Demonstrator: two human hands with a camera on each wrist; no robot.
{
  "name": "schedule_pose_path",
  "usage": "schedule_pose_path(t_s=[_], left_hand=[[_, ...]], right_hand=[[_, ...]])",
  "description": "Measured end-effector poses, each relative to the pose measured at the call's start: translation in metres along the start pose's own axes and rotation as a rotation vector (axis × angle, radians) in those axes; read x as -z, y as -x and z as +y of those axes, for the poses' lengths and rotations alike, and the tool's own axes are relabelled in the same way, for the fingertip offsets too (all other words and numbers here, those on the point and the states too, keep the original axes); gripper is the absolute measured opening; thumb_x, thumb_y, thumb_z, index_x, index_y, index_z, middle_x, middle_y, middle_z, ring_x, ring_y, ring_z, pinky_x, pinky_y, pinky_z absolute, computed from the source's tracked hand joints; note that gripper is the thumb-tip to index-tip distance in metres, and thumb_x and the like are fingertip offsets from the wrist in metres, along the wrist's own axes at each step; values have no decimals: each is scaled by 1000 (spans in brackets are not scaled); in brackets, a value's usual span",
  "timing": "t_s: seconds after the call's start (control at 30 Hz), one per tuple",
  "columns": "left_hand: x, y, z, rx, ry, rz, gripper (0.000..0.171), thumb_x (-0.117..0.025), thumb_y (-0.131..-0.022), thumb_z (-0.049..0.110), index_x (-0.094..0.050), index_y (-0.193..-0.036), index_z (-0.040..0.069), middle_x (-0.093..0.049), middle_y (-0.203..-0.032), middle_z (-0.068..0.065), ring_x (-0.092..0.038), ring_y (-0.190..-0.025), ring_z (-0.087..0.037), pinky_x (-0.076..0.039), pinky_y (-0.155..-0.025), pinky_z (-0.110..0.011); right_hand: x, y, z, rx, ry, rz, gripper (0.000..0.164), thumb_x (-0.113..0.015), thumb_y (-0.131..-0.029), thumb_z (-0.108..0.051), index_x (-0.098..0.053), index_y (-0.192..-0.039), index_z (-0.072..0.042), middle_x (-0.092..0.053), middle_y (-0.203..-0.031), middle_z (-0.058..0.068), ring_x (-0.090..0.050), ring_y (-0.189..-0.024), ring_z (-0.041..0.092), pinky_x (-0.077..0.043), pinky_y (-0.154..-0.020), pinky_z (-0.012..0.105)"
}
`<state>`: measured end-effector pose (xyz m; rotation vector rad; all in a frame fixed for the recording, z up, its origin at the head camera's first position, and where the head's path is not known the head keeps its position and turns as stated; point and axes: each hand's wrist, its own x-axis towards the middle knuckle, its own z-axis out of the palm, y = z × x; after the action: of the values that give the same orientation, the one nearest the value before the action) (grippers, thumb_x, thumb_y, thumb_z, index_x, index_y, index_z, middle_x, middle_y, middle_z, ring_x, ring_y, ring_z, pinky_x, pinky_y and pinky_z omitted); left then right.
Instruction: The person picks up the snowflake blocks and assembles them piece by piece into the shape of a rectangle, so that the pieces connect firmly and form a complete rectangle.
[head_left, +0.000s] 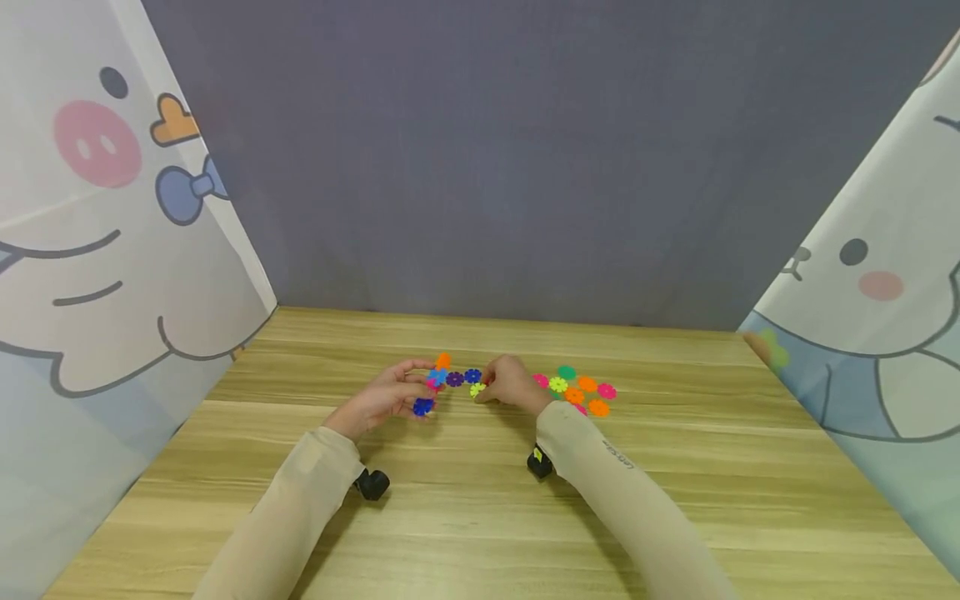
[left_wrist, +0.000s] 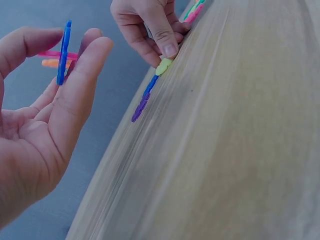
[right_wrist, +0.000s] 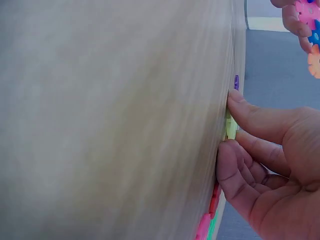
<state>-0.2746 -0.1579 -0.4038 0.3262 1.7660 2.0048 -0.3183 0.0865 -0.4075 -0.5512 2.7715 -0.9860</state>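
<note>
Pinched between thumb and fingers of my left hand (head_left: 384, 397) is a joined piece of flower-shaped plastic discs, raised off the table. It includes a dark blue disc (head_left: 423, 407), a pink disc (left_wrist: 47, 53), a light blue disc (head_left: 437, 377) and an orange disc (head_left: 443, 361). My right hand (head_left: 512, 383) pinches a yellow-green disc (head_left: 477, 389) at the tabletop. Beside that disc lie a blue disc (head_left: 472, 376) and a purple disc (head_left: 454, 379). Part of the yellow-green disc is hidden by fingers in the right wrist view (right_wrist: 230, 127).
Right of my right hand, several loose discs lie on the wooden table (head_left: 465, 517), among them a green disc (head_left: 566, 372), an orange disc (head_left: 598, 407) and a pink disc (head_left: 607, 391). A grey partition (head_left: 480, 167) stands along the back, with printed cartoon curtains at both sides.
</note>
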Motion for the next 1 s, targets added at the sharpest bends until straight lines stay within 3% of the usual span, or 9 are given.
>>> schedule_pose_path(t_s=[0.17,0.4,0.6,0.7,0.8,1.0], left_hand=[[0,-1,0,18,-9,23,71,-54,-97,-2,-16,-157,3,-47,-137,-37,-70,-88,-25,-61,-75,-43],[-1,-3,0,22,-53,25,66,-52,-102,8,-17,-158,7,-49,-136,-36,-71,-93,-30,-60,-77,-45],[-6,-4,-1,32,-77,11,57,-53,-103,14,-30,-155,9,-58,-119,-28,-70,-97,-35,-60,-77,-46],[-9,-4,-2,48,-72,7,53,-53,-104,17,-35,-154,11,-57,-122,-28,-69,-99,-35,-60,-79,-45],[-10,-6,-4,59,-57,6,51,-53,-104,16,-38,-153,10,-56,-127,-29,-69,-100,-34,-60,-80,-44],[-15,-8,-4,53,-38,10,54,-57,-101,12,-40,-152,7,-61,-116,-27,-70,-93,-29,-61,-74,-38]], right_hand=[[2,1,-2,9,33,12,24,-89,-74,-7,-69,-86,1,-61,-72,2,-55,-51,9,-52,-49,23],[4,6,-5,86,67,2,29,-89,-73,-4,-60,-81,-3,-53,-72,1,-52,-58,10,-51,-50,21],[7,15,-6,48,-143,-64,18,-76,-82,9,-59,-83,3,-60,-72,7,-64,-54,18,-57,-50,28],[9,19,-4,32,-234,-83,10,-70,-86,11,-61,-85,6,-64,-73,10,-66,-54,22,-59,-52,31],[10,22,-2,10,-304,-84,4,-67,-89,9,-63,-89,9,-66,-74,13,-67,-55,22,-60,-54,33],[14,28,2,-48,-491,-50,7,-65,-91,7,-64,-96,13,-67,-79,15,-66,-57,19,-61,-59,36]])
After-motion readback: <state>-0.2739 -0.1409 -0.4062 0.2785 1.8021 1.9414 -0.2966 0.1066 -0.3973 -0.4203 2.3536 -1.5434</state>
